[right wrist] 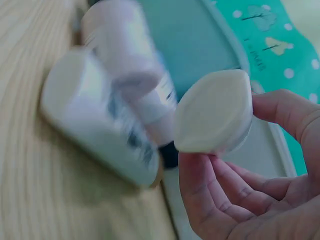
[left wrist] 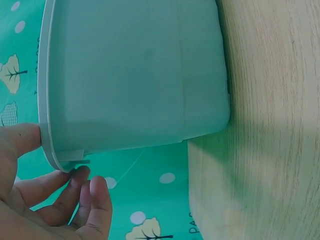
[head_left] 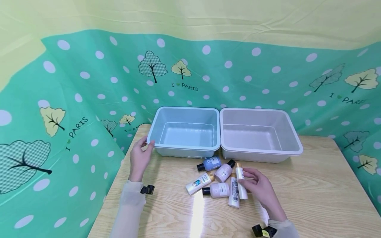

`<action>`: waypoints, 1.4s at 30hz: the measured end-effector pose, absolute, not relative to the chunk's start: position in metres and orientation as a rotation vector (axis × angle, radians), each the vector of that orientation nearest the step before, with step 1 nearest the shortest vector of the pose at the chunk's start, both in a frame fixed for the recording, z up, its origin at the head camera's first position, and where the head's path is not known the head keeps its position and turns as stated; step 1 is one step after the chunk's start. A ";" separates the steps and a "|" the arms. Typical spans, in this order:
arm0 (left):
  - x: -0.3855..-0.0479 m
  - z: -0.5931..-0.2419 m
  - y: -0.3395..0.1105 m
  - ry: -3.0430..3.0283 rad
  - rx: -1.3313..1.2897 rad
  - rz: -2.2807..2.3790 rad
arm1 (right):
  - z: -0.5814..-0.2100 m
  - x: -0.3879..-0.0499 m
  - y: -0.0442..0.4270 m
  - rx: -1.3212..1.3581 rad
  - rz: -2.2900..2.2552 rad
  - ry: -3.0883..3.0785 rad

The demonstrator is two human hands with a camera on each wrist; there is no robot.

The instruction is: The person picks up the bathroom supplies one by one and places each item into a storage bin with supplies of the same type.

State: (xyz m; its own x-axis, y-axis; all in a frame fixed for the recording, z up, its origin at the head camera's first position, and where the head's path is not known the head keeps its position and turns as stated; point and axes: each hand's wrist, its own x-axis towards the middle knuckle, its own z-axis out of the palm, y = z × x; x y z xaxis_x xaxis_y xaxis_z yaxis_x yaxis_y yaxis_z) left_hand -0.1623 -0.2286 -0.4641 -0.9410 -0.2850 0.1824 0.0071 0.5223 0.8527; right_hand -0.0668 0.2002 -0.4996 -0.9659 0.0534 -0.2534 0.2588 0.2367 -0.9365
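The left hand (head_left: 140, 160) pinches the rim of the blue bin (head_left: 186, 146) at its near left corner, with the thumb on one side and a finger on the other. The right hand (head_left: 260, 188) holds a slim white bottle (head_left: 242, 192) with a gold cap between thumb and fingers. The cap points away from the person, and the right wrist view shows the smooth bottom. I cannot tell if it touches the back-label bottle (head_left: 234, 193) just beside it.

More bottles lie on their sides on the bench (head_left: 315, 185). A blue bottle (head_left: 212, 163) with a black cap is closest to the blue bin. Near it are the upper pink bottle (head_left: 223, 173) and the lower pink bottle (head_left: 219, 190), both with black caps. The picture-label bottle (head_left: 197, 184) is white with a gold cap and lies on the left of the bunch.

The pale grey bin (head_left: 256, 151) sits right beside the blue one. Behind them hangs a green curtain (head_left: 256, 87) with dots and trees.
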 end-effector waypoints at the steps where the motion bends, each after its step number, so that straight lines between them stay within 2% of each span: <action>1: -0.163 -0.464 -0.229 -2.464 0.235 -1.386 | -0.497 -0.066 0.199 0.281 -1.869 2.292; 12: -0.165 -0.468 -0.235 -2.436 0.283 -1.438 | -0.461 -0.067 0.186 0.077 -1.959 2.271; 20: -0.167 -0.472 -0.240 -2.380 0.348 -1.539 | -0.433 -0.094 0.176 -0.111 -1.926 2.333; 27: -0.166 -0.471 -0.240 -2.349 0.323 -1.585 | -0.396 -0.135 0.159 -0.207 -1.911 2.348; 33: -0.166 -0.473 -0.240 -2.349 0.337 -1.601 | -0.365 -0.188 0.132 -0.271 -1.938 2.228; 42: -0.165 -0.474 -0.240 -2.332 0.357 -1.629 | -0.358 -0.277 0.086 -0.203 -1.848 2.249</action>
State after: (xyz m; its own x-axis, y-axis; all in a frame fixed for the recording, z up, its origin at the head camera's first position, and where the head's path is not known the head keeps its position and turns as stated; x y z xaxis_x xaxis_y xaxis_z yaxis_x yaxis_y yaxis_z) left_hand -0.1650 -0.2396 -0.4739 -0.9321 -0.3529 0.0820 -0.0444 0.3359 0.9408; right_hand -0.2768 0.0856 -0.3583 -0.9654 -0.2469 -0.0841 0.0347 0.1982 -0.9795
